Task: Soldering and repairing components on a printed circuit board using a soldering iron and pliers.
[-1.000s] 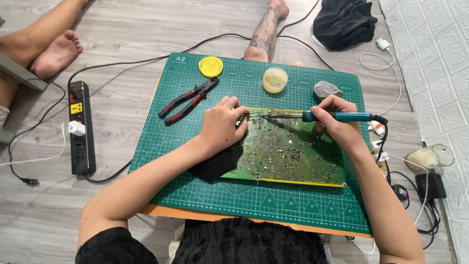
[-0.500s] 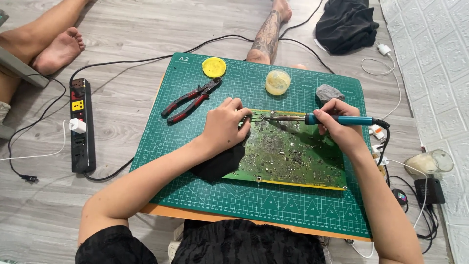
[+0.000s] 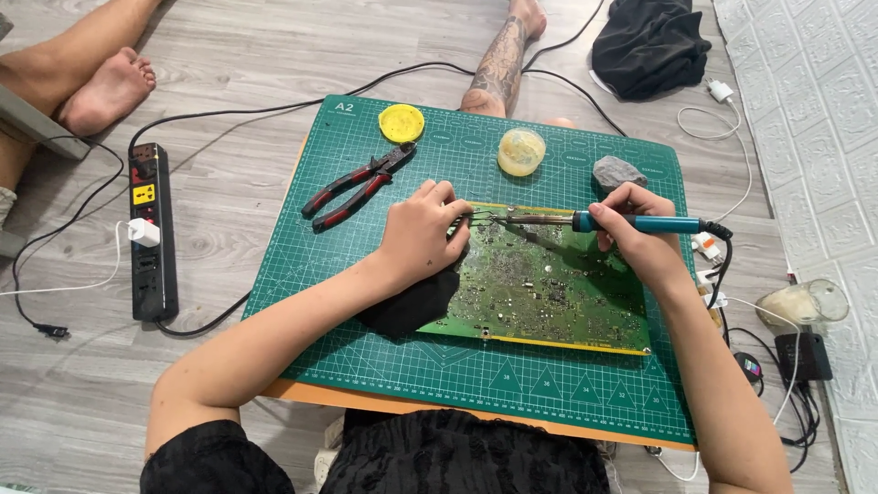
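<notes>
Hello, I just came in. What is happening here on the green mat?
A person sits on the floor and works on a green circuit board that lies on a green cutting mat. The right hand holds a blue-handled soldering iron with its tip at the board's top edge. The left hand pinches a thin metal tool, probably tweezers, at the same spot. Red-handled pliers, a yellow round lid, a small round tub and a grey stone-like lump lie on the mat beyond the board.

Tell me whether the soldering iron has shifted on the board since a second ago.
No. The soldering iron tip stays at the circuit board's top edge, below the yellowish tub.
</notes>
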